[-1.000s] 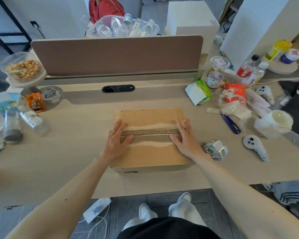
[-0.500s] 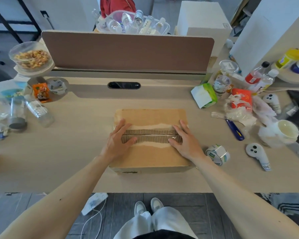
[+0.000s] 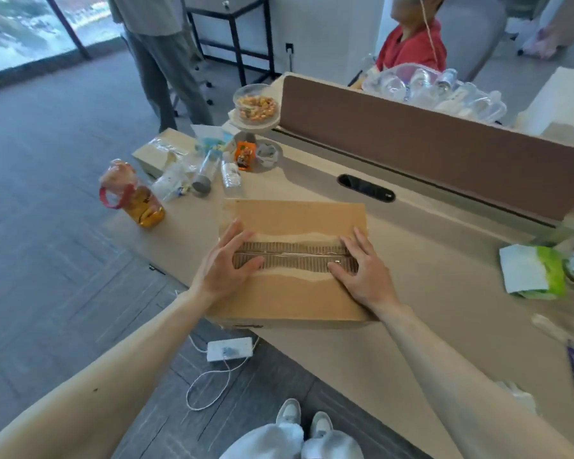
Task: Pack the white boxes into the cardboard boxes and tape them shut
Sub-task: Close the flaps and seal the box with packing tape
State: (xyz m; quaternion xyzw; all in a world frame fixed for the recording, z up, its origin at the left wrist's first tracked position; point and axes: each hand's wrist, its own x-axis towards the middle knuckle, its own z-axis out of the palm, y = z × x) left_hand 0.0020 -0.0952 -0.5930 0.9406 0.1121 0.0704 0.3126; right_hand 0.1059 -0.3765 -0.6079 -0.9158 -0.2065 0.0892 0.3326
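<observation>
Left hand (image 3: 224, 271) and right hand (image 3: 362, 271) lie flat (fingers spread).

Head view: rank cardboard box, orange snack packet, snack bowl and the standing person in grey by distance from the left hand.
1. Cardboard box: directly under the left hand, touching.
2. Orange snack packet: far-left part of the desk, beyond the box.
3. Snack bowl: just behind the packet.
4. Standing person in grey: on the floor past the desk's end.

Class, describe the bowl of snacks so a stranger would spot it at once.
Find the brown desk divider and follow it to its left end. A clear round bowl of mixed snacks sits there, raised on a pale stand above the packets and bottles beside it.
</observation>
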